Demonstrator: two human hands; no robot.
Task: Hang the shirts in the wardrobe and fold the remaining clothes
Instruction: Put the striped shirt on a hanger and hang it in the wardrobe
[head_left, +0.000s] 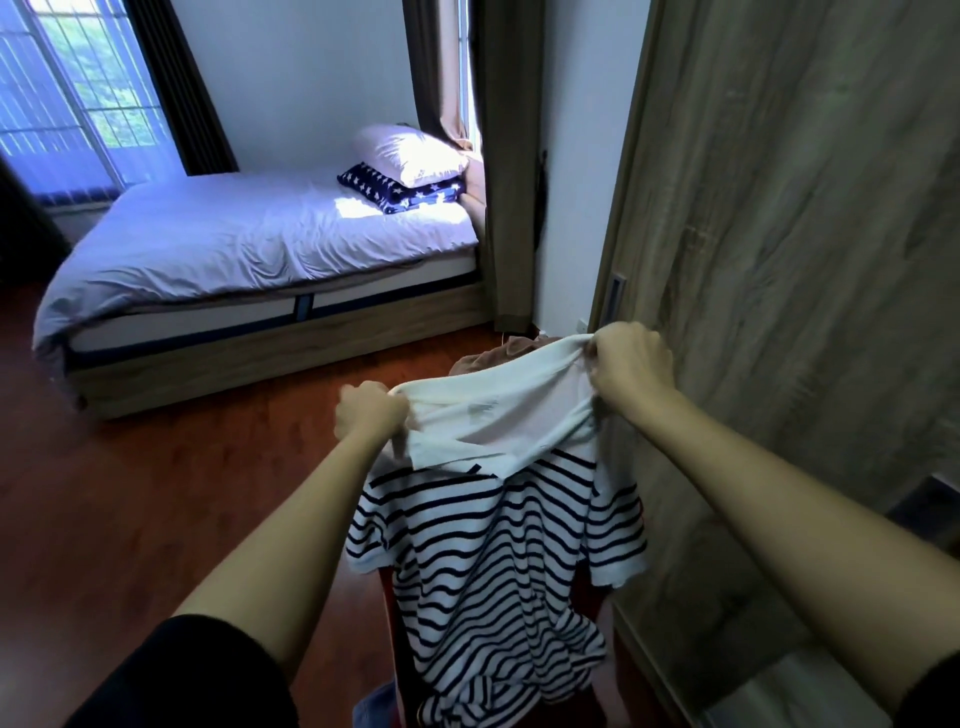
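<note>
A white shirt with dark blue stripes and a plain white collar (498, 551) hangs in the air in front of me. My left hand (369, 410) grips the left end of its collar. My right hand (628, 358) grips the right end, held higher and close to the wardrobe door (789, 260). The collar is stretched taut between both hands and the body of the shirt hangs down loosely. Behind the collar a brown garment (498, 353) peeks out; what it lies on is hidden by the shirt.
The wood-grain wardrobe door fills the right side. A bed (249, 249) with a white sheet, a white pillow (415, 153) and a star-patterned pillow stands at the back left. Red-brown wooden floor (171, 493) lies between. A blue cloth (374, 706) shows at the bottom edge.
</note>
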